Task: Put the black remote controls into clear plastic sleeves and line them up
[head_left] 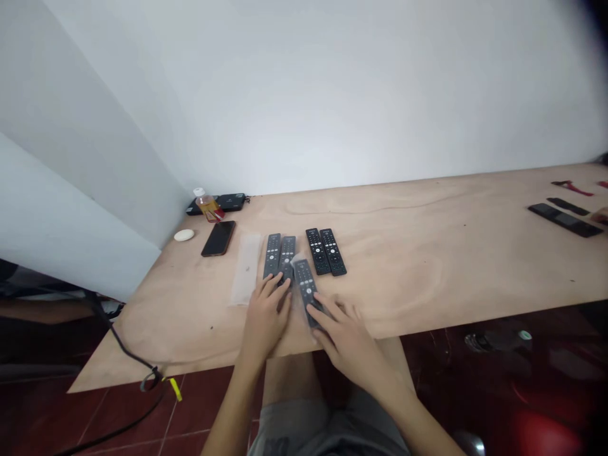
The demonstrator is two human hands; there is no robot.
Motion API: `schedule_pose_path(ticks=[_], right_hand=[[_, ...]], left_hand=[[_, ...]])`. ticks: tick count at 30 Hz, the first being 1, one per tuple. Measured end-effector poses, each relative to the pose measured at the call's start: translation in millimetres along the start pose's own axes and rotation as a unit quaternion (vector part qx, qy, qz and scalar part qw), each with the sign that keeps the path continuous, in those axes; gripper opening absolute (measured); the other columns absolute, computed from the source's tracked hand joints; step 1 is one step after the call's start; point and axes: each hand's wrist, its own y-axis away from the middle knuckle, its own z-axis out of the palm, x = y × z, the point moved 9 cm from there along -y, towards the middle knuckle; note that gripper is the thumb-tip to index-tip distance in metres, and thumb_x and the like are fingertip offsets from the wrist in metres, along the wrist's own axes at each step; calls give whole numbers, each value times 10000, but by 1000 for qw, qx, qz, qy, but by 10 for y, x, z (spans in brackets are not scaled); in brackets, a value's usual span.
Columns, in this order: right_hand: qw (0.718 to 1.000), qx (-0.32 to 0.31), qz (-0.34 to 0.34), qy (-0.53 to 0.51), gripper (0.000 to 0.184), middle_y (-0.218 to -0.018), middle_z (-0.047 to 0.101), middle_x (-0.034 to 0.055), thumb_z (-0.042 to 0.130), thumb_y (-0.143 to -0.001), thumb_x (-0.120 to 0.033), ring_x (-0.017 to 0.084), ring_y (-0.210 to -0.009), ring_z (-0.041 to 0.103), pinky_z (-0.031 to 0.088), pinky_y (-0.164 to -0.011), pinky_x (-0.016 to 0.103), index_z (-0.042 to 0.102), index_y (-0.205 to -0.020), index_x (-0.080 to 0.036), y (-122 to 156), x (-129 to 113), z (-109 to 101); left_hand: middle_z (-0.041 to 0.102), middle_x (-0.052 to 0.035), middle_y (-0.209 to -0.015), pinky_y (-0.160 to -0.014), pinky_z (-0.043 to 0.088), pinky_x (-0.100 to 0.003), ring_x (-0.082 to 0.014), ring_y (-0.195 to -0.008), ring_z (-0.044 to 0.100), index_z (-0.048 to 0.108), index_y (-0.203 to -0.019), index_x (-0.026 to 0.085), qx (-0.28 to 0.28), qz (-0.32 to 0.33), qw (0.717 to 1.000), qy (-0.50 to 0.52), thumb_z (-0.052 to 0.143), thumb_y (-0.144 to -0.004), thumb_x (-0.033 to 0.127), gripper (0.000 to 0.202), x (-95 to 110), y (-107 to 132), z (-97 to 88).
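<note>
My left hand (270, 310) lies with its fingers stretched over the lower ends of two black remote controls, a left one (272, 254) and a right one (287, 252) side by side. My right hand (344, 335) has its fingers on the lower half of another remote control (304, 278), which sits in a clear plastic sleeve and tilts slightly to the left at the top. Part of its lower end is hidden by my fingers. Farther right, a pair of bare remotes, one (317, 251) beside another (333, 252), lie apart from my hands.
Left of the remotes lies a flat plastic sleeve (246, 269). Beyond it are a phone (219, 239), a white oval object (184, 235), a bottle (209, 206) and black boxes (231, 202). At far right, another person's fingers (601, 215) are near a dark device (565, 220).
</note>
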Motion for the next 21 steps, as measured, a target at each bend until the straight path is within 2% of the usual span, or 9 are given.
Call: schedule_pose_path(ticks=[2,5,8,10,13,15,19,21], right_hand=[[1000,7,1,30,535,-1729,489,85,580,-1093,-291,458,-1402,531,520,-1078,680,553,-1625,-343,-241,-15,92],[998,28,-3,49,516,-1707,515,105,567,-1098,-281,429,-1384,527,500,-1097,647,568,-1613,-317,-595,34,142],[997,58,-6,54,506,-1692,535,102,579,-1106,-347,419,-1320,537,481,-1091,656,558,-1611,-321,-827,123,84],[995,80,21,60,522,-1701,516,117,566,-1113,-389,428,-1309,524,472,-1082,673,532,-1624,-284,-878,223,8],[991,95,56,72,454,-1660,545,149,540,-1123,-343,431,-1328,512,464,-1088,651,582,-1557,-215,-808,336,-85],[992,93,45,69,357,-1585,603,149,543,-1118,-302,416,-1326,531,469,-1085,622,653,-1448,-219,-687,339,-120],[995,96,3,-4,109,-1311,700,131,613,-1078,-271,364,-1226,610,515,-1048,551,711,-1119,-245,-291,365,-214],[994,85,-4,-61,79,-1231,697,119,612,-1068,-253,339,-1195,633,547,-1027,521,691,-1074,-256,-55,472,-273]], left_hand=[[700,-125,-1481,-1203,523,-629,-357,-1445,582,746,-1371,234,1,2,1000,-1,574,-1080,255,339,-10,2,10],[702,-133,-1473,-1203,522,-629,-361,-1436,590,755,-1352,229,1,5,1000,-3,584,-1074,251,327,-7,2,13],[695,-134,-1472,-1202,521,-623,-363,-1448,576,749,-1354,228,-3,1,1000,-1,589,-1073,251,325,8,2,3],[665,-141,-1500,-1200,519,-619,-362,-1450,577,738,-1363,226,-5,-10,1000,-1,590,-1075,261,326,16,1,-9],[586,-166,-1558,-1199,514,-601,-356,-1449,576,715,-1378,211,-5,-29,1000,3,593,-1078,284,332,30,-6,-36],[566,-174,-1551,-1205,502,-604,-357,-1450,565,702,-1383,209,-3,-32,999,8,598,-1077,294,334,56,-16,-60],[589,-152,-1481,-1208,490,-591,-343,-1419,565,694,-1362,233,1,-19,999,29,616,-1069,280,307,137,-34,-121],[596,-136,-1462,-1207,489,-573,-331,-1406,563,696,-1347,247,-8,-9,999,42,638,-1060,278,294,176,-40,-136]])
